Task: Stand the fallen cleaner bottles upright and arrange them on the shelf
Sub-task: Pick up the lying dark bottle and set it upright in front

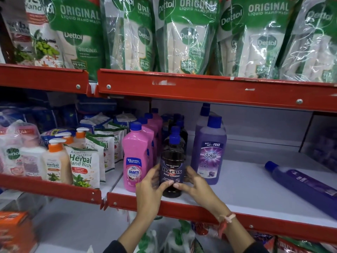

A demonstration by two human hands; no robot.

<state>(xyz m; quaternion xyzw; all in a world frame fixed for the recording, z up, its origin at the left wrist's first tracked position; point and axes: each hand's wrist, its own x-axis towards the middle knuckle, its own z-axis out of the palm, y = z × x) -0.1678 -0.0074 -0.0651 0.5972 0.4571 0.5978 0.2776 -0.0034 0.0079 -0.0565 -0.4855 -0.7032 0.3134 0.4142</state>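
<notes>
A dark Bactin floor cleaner bottle (pixel 172 167) with a blue cap stands upright at the front of the white shelf (pixel 246 190). My left hand (pixel 151 187) and my right hand (pixel 193 185) clasp it from either side, thumbs on its label. Behind it stand more dark bottles in a row. To its left is a row of pink Shakti bottles (pixel 135 157). To its right stand two upright purple Bactin bottles (pixel 209 152). One purple bottle (pixel 302 185) lies on its side at the shelf's right, cap pointing back left.
A red shelf lip (pixel 200 210) runs along the front edge. Herbal hand wash pouches and pump bottles (pixel 73 161) fill the left bay. Green Dettol refill packs (pixel 182 37) hang over the upper shelf. Bare white shelf lies between the upright purple bottles and the fallen one.
</notes>
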